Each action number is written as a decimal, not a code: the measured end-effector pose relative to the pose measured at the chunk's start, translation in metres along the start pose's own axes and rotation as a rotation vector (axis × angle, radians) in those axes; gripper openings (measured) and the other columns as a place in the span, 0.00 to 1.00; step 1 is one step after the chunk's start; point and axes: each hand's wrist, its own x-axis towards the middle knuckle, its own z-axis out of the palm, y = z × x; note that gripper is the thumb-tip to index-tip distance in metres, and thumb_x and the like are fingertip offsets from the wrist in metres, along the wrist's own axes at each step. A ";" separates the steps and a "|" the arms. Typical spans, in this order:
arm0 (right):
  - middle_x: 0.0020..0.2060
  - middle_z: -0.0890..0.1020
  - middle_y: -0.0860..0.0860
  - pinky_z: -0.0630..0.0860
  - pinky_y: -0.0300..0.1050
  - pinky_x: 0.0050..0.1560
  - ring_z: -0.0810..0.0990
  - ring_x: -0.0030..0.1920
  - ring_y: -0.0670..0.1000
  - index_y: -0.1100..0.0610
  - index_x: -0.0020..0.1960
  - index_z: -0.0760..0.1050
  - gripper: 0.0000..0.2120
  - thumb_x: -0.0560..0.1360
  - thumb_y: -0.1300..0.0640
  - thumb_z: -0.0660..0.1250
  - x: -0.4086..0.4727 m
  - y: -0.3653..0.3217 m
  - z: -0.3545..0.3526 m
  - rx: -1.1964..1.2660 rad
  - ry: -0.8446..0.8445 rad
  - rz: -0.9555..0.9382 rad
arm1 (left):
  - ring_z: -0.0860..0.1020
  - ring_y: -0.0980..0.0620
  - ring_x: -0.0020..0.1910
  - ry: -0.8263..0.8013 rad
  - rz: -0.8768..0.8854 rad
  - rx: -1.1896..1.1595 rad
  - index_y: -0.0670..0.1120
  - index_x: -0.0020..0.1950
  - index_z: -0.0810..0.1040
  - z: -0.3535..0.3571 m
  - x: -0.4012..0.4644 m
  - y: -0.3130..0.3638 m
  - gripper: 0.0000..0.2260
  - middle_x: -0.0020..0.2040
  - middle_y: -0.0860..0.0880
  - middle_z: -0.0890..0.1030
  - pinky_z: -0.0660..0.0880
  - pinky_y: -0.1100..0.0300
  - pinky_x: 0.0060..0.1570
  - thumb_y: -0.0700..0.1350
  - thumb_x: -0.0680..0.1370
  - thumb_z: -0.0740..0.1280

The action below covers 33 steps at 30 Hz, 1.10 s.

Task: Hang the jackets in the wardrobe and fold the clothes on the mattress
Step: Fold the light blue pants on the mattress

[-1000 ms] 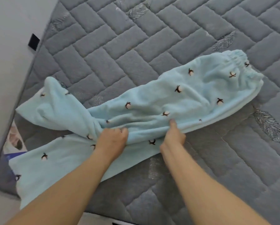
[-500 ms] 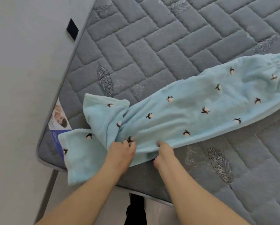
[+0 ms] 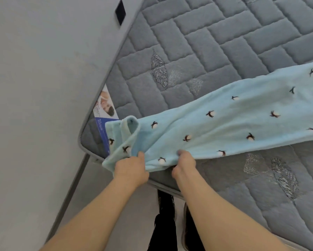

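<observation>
The pants (image 3: pixel 233 122) run off frame right; both hands, left (image 3: pixel 131 170) and right (image 3: pixel 183 164), pinch their near edge on the mattress (image 3: pixel 215 42).

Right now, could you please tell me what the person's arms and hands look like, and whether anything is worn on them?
Both forearms are bare as far as the frame shows: no sleeves, no gloves. The left hand and the right hand carry no ring, watch or bracelet that I can see. The nails are too blurred to judge.
</observation>
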 end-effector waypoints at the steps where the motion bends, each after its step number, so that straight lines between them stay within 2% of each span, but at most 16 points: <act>1: 0.41 0.78 0.51 0.73 0.41 0.30 0.78 0.38 0.52 0.57 0.58 0.73 0.13 0.74 0.64 0.66 0.001 0.003 -0.004 0.015 0.041 -0.017 | 0.79 0.42 0.53 -0.026 -0.003 -0.118 0.48 0.64 0.66 0.010 -0.005 -0.012 0.20 0.57 0.46 0.78 0.69 0.54 0.42 0.54 0.76 0.62; 4: 0.42 0.81 0.51 0.74 0.38 0.26 0.81 0.39 0.53 0.56 0.54 0.75 0.11 0.72 0.62 0.65 0.002 0.001 -0.023 0.122 0.091 -0.056 | 0.74 0.39 0.59 0.176 -0.148 -0.370 0.47 0.68 0.69 0.020 -0.006 -0.059 0.22 0.62 0.43 0.74 0.72 0.49 0.51 0.51 0.74 0.64; 7: 0.49 0.84 0.52 0.83 0.52 0.44 0.84 0.47 0.55 0.54 0.57 0.77 0.14 0.72 0.60 0.67 -0.008 0.017 -0.020 0.208 -0.009 -0.061 | 0.67 0.36 0.66 0.247 -0.391 -0.707 0.48 0.74 0.64 0.018 0.017 -0.098 0.30 0.68 0.39 0.69 0.68 0.44 0.63 0.53 0.74 0.67; 9: 0.53 0.83 0.53 0.79 0.60 0.56 0.83 0.52 0.58 0.54 0.61 0.75 0.17 0.73 0.60 0.69 -0.019 0.043 -0.007 0.170 -0.105 0.003 | 0.63 0.36 0.71 0.209 -0.392 -0.857 0.52 0.79 0.56 0.016 0.036 -0.108 0.36 0.74 0.41 0.64 0.63 0.43 0.69 0.55 0.75 0.68; 11: 0.53 0.84 0.55 0.77 0.64 0.59 0.83 0.54 0.60 0.55 0.59 0.77 0.14 0.73 0.60 0.70 -0.031 0.072 0.009 0.087 -0.233 0.080 | 0.64 0.38 0.72 0.198 -0.360 -0.988 0.52 0.80 0.53 0.012 0.053 -0.110 0.40 0.75 0.43 0.64 0.64 0.43 0.71 0.55 0.73 0.71; 13: 0.53 0.85 0.57 0.76 0.62 0.61 0.82 0.55 0.61 0.58 0.58 0.79 0.13 0.74 0.60 0.71 -0.036 0.096 0.022 0.018 -0.324 0.140 | 0.70 0.40 0.68 0.151 -0.446 -1.202 0.51 0.76 0.62 0.003 0.069 -0.113 0.40 0.72 0.44 0.69 0.70 0.43 0.67 0.56 0.66 0.72; 15: 0.54 0.84 0.58 0.76 0.58 0.62 0.82 0.56 0.59 0.60 0.60 0.78 0.14 0.75 0.59 0.71 -0.035 0.110 0.032 -0.058 -0.365 0.163 | 0.72 0.42 0.64 0.073 -0.505 -1.261 0.52 0.66 0.73 -0.002 0.079 -0.115 0.32 0.67 0.45 0.69 0.73 0.43 0.64 0.58 0.63 0.72; 18: 0.56 0.83 0.58 0.75 0.57 0.64 0.81 0.57 0.58 0.60 0.61 0.78 0.15 0.76 0.57 0.71 -0.044 0.109 0.044 -0.141 -0.415 0.207 | 0.78 0.41 0.60 -0.024 -0.273 -1.317 0.48 0.56 0.81 -0.017 0.080 -0.112 0.12 0.60 0.46 0.78 0.75 0.41 0.63 0.46 0.73 0.73; 19: 0.55 0.84 0.58 0.75 0.58 0.64 0.82 0.57 0.58 0.60 0.61 0.78 0.15 0.76 0.56 0.71 -0.053 0.100 0.045 -0.143 -0.471 0.225 | 0.80 0.39 0.58 -0.035 -0.187 -1.378 0.44 0.57 0.81 -0.028 0.076 -0.109 0.11 0.57 0.43 0.82 0.76 0.40 0.61 0.40 0.75 0.72; 21: 0.55 0.84 0.58 0.77 0.58 0.61 0.83 0.56 0.59 0.59 0.61 0.79 0.18 0.74 0.54 0.72 -0.078 0.071 0.044 -0.096 -0.620 0.261 | 0.80 0.36 0.58 0.026 -0.140 -1.595 0.38 0.66 0.74 -0.072 0.061 -0.109 0.18 0.58 0.37 0.81 0.78 0.39 0.58 0.36 0.76 0.70; 24: 0.60 0.82 0.58 0.80 0.56 0.55 0.83 0.57 0.58 0.60 0.64 0.79 0.22 0.72 0.53 0.73 -0.119 0.020 0.036 0.123 -0.794 0.202 | 0.81 0.37 0.57 0.030 0.097 -1.839 0.36 0.67 0.74 -0.158 0.035 -0.118 0.18 0.61 0.35 0.80 0.81 0.44 0.51 0.39 0.78 0.69; 26: 0.60 0.82 0.58 0.82 0.52 0.52 0.83 0.55 0.57 0.60 0.65 0.78 0.22 0.75 0.51 0.70 -0.150 0.014 0.038 0.191 -0.772 0.181 | 0.83 0.41 0.53 -0.044 0.136 -1.814 0.38 0.65 0.78 -0.187 0.012 -0.124 0.15 0.60 0.38 0.82 0.83 0.50 0.46 0.41 0.79 0.68; 28: 0.46 0.86 0.56 0.84 0.47 0.38 0.86 0.41 0.54 0.60 0.58 0.79 0.14 0.78 0.52 0.67 -0.168 0.039 0.047 0.125 -0.645 0.249 | 0.82 0.42 0.51 -0.008 -0.079 -1.565 0.36 0.66 0.76 -0.183 0.000 -0.134 0.16 0.62 0.36 0.80 0.81 0.49 0.51 0.40 0.80 0.68; 30: 0.33 0.84 0.56 0.81 0.47 0.29 0.82 0.28 0.53 0.59 0.50 0.78 0.08 0.80 0.55 0.65 -0.180 0.070 0.058 -0.024 -0.497 0.310 | 0.80 0.40 0.57 0.080 -0.303 -1.261 0.35 0.65 0.76 -0.173 -0.007 -0.144 0.19 0.62 0.35 0.79 0.78 0.45 0.60 0.42 0.77 0.70; 31: 0.33 0.84 0.56 0.81 0.49 0.31 0.82 0.27 0.54 0.58 0.50 0.78 0.07 0.80 0.56 0.64 -0.185 0.075 0.062 -0.064 -0.454 0.342 | 0.80 0.39 0.59 0.106 -0.332 -1.226 0.36 0.64 0.77 -0.175 -0.009 -0.144 0.21 0.61 0.35 0.80 0.77 0.43 0.61 0.45 0.75 0.70; 33: 0.46 0.86 0.58 0.82 0.56 0.44 0.84 0.40 0.58 0.58 0.57 0.77 0.07 0.80 0.59 0.66 -0.186 0.069 0.064 0.021 -0.415 0.365 | 0.81 0.39 0.54 0.172 -0.304 -1.269 0.38 0.60 0.79 -0.194 -0.009 -0.132 0.23 0.56 0.38 0.82 0.79 0.42 0.56 0.49 0.69 0.68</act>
